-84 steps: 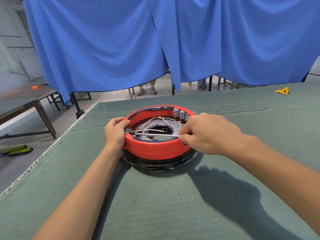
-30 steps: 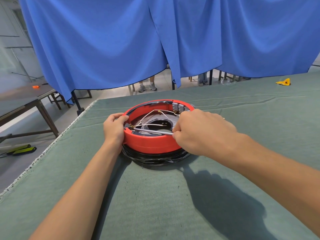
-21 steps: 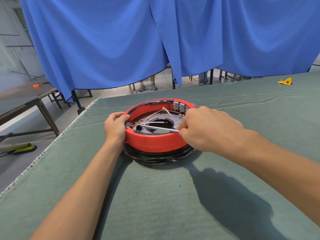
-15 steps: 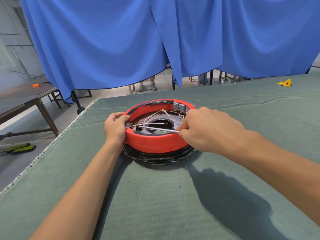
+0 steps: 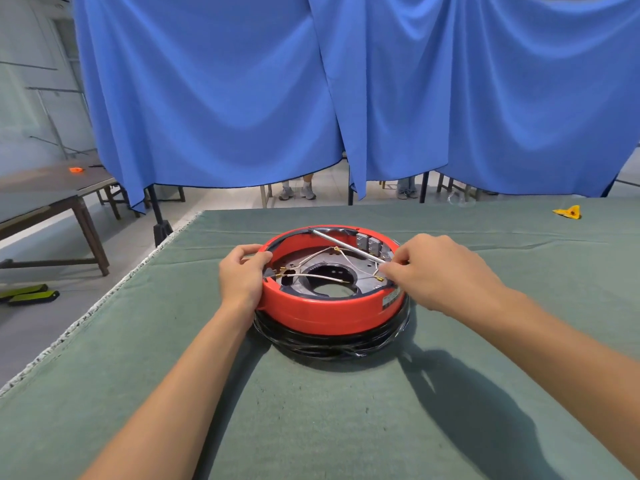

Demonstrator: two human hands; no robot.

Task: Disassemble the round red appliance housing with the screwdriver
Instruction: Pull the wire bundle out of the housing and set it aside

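On the green cloth-covered table (image 5: 311, 427), a little left of centre and toward the far edge, sits the round red housing (image 5: 330, 308), open side up, resting on a black base ring (image 5: 332, 344). Inside it lie a grey metal plate with a central hole (image 5: 332, 278) and thin pale wires (image 5: 322, 276) ending in small brass terminals. The left hand (image 5: 242, 277) grips the left rim of the housing, fingers curled over the top edge and thumb on the outer wall. The right hand (image 5: 436, 271) is at the right rim, its fingertips pinching the near end of the screwdriver (image 5: 349, 244); the handle is hidden in the hand. The silver shaft runs up and left across the opening, its tip at the far inner wall, just beside 3 small grey blocks (image 5: 369, 243). Far right on the table lies a small yellow object (image 5: 568, 212). A blue curtain (image 5: 346, 91) hangs behind, and another table (image 5: 45, 195) stands at far left.
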